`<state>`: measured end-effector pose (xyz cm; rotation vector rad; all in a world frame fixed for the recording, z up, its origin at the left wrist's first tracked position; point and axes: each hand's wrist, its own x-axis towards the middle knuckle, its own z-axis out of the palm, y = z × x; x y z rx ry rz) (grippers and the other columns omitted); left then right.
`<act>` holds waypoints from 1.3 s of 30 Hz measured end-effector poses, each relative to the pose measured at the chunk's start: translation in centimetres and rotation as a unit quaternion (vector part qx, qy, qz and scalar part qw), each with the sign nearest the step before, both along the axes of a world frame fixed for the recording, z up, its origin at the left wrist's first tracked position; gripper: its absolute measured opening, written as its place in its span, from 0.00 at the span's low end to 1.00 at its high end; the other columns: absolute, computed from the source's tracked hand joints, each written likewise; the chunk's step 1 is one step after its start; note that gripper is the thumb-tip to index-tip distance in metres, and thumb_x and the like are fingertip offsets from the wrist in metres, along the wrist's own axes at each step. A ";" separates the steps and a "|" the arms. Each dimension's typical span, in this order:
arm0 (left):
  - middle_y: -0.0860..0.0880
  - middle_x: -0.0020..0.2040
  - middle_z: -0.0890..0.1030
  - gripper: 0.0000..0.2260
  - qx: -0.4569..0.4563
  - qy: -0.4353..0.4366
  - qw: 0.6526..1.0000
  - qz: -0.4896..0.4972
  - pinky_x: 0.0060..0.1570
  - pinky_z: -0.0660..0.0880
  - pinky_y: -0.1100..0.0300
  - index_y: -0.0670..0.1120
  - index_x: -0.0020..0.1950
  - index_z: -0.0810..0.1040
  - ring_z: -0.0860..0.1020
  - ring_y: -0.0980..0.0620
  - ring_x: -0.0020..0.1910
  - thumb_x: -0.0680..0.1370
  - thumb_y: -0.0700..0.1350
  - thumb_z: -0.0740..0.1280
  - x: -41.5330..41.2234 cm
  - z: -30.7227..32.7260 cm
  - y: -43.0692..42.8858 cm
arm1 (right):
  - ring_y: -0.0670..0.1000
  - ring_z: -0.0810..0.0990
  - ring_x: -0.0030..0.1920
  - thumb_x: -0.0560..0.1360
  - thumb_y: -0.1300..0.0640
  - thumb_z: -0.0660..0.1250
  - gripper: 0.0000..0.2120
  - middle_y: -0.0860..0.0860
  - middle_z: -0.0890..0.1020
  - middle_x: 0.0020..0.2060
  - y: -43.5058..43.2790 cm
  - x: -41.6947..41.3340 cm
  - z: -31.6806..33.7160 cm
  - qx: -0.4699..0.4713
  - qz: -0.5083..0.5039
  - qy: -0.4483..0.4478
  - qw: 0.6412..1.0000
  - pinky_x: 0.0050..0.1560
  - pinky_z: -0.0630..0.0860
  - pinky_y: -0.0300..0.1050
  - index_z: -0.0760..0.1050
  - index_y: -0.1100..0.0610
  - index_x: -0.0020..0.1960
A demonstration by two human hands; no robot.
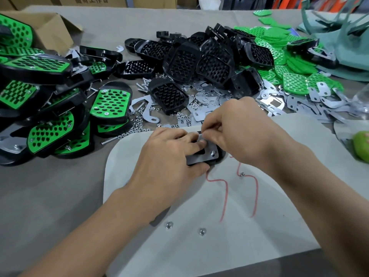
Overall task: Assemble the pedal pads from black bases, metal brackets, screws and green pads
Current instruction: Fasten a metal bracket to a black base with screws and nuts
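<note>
A black base (218,159) lies face down on a pale mat (279,226) in the middle, with a metal bracket (205,153) laid over its back. A screw end (212,153) pokes up through the bracket's right side. My left hand (169,162) presses on the bracket and base from the left, thumb against the near edge. My right hand (237,128) pinches something small at the bracket's far corner; what it holds is hidden by the fingertips.
Finished green-and-black pedal pads (50,108) are stacked at the left beside a cardboard box (54,27). Black bases (199,58) pile up behind, green pads (289,62) at the back right, loose brackets (299,102) and nuts (137,124) between. Three nuts (202,231) lie on the mat.
</note>
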<state>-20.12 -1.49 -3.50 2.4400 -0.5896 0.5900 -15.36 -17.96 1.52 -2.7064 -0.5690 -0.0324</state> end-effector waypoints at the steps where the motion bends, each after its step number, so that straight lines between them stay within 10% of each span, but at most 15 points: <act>1: 0.50 0.41 0.86 0.17 -0.001 -0.001 1.000 0.001 0.48 0.68 0.61 0.45 0.44 0.89 0.70 0.55 0.45 0.59 0.50 0.77 0.0 0.0 0.0 | 0.55 0.78 0.37 0.74 0.54 0.70 0.06 0.52 0.82 0.31 0.0 0.0 0.1 -0.004 -0.007 -0.002 1.000 0.41 0.80 0.50 0.82 0.49 0.39; 10: 0.50 0.44 0.87 0.18 -0.007 0.026 1.000 0.003 0.52 0.68 0.59 0.46 0.46 0.89 0.72 0.54 0.49 0.60 0.51 0.78 0.0 -0.1 0.2 | 0.51 0.71 0.29 0.82 0.43 0.60 0.25 0.54 0.71 0.24 -0.9 -0.5 -2.0 0.107 -0.081 -0.021 0.991 0.33 0.70 0.46 0.72 0.58 0.32; 14: 0.51 0.44 0.87 0.17 -0.016 0.024 1.000 0.001 0.51 0.68 0.60 0.47 0.46 0.89 0.71 0.55 0.48 0.60 0.51 0.78 -0.1 -0.1 0.1 | 0.46 0.78 0.35 0.79 0.45 0.60 0.17 0.46 0.81 0.31 -1.6 -0.5 -1.4 0.217 -0.050 0.053 0.973 0.40 0.74 0.48 0.82 0.50 0.39; 17: 0.51 0.45 0.87 0.17 -0.008 0.024 1.000 -0.002 0.51 0.67 0.60 0.47 0.46 0.89 0.72 0.55 0.48 0.60 0.51 0.78 0.0 -0.1 0.1 | 0.57 0.78 0.41 0.76 0.43 0.60 0.22 0.58 0.82 0.38 -1.5 -1.0 -2.2 0.176 -0.028 0.061 0.982 0.43 0.76 0.55 0.82 0.61 0.44; 22: 0.50 0.47 0.87 0.18 -0.008 0.032 0.999 0.005 0.52 0.67 0.60 0.46 0.48 0.89 0.71 0.55 0.49 0.61 0.52 0.77 -0.1 -0.1 0.1 | 0.47 0.73 0.27 0.77 0.43 0.63 0.23 0.52 0.77 0.25 -2.2 -1.4 -2.3 0.257 -0.063 0.009 0.964 0.31 0.70 0.43 0.80 0.60 0.33; 26: 0.52 0.46 0.87 0.17 -0.003 0.022 1.000 -0.002 0.50 0.68 0.58 0.47 0.47 0.89 0.71 0.55 0.48 0.61 0.51 0.77 -0.1 0.0 0.2 | 0.47 0.82 0.45 0.77 0.47 0.63 0.16 0.48 0.85 0.41 -2.1 -1.4 -2.9 0.277 -0.012 0.079 0.957 0.50 0.76 0.50 0.86 0.55 0.46; 30: 0.52 0.46 0.87 0.18 -0.012 0.027 1.000 0.005 0.51 0.67 0.60 0.47 0.47 0.89 0.71 0.56 0.49 0.60 0.52 0.77 0.0 -0.1 0.1 | 0.43 0.75 0.30 0.78 0.47 0.63 0.20 0.46 0.81 0.30 -3.0 -1.4 -2.9 0.335 -0.046 0.042 0.940 0.40 0.71 0.47 0.84 0.58 0.37; 33: 0.52 0.44 0.87 0.16 -0.001 0.009 1.000 -0.004 0.49 0.67 0.59 0.47 0.45 0.89 0.71 0.56 0.47 0.60 0.52 0.77 0.0 -0.2 0.2 | 0.40 0.81 0.49 0.80 0.52 0.62 0.14 0.41 0.85 0.43 -2.8 -1.6 -2.8 0.315 0.024 0.087 0.945 0.51 0.74 0.36 0.86 0.56 0.51; 39: 0.53 0.45 0.87 0.17 0.005 0.020 1.000 -0.013 0.51 0.67 0.57 0.48 0.47 0.89 0.73 0.57 0.48 0.60 0.53 0.77 0.1 -0.3 0.2 | 0.45 0.82 0.48 0.76 0.45 0.61 0.16 0.44 0.86 0.42 -1.3 -1.5 -3.2 0.290 -0.086 0.070 0.951 0.53 0.78 0.51 0.86 0.49 0.43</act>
